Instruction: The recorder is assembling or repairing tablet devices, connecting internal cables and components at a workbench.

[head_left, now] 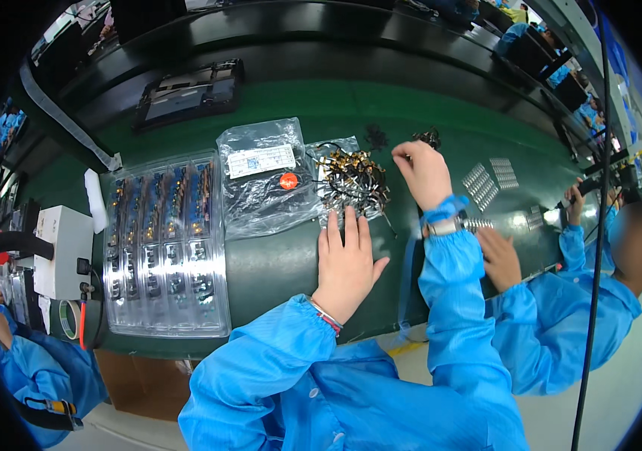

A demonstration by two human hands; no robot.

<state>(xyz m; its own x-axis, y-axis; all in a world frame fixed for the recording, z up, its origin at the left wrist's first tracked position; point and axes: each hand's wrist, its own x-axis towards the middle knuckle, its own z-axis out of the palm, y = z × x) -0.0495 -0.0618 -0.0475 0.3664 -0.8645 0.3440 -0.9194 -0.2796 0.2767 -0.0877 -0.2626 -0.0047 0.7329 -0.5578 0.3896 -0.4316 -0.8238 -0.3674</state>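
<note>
A tangled pile of thin black cables with gold-coloured connector ends (352, 177) lies mid-table on a clear plastic bag. My left hand (345, 259) lies at the pile's near edge, palm down, its fingers spread. To the right of the pile, my right hand (424, 174) is raised with thumb and fingers pinched together; whatever they hold, if anything, is too small to make out. Just beyond it sits a small heap of dark cable pieces (428, 138), partly behind the hand. Another small heap of black bits (375, 136) lies behind the cable pile.
A clear tray (222, 301) of blue circuit boards stands left, beside a plastic bag with a white label (261, 161). Far left are a white box (58, 248) and a tape roll (70, 319). At right, a co-worker's hand (499, 258) rests near rows of small metal parts (479, 186).
</note>
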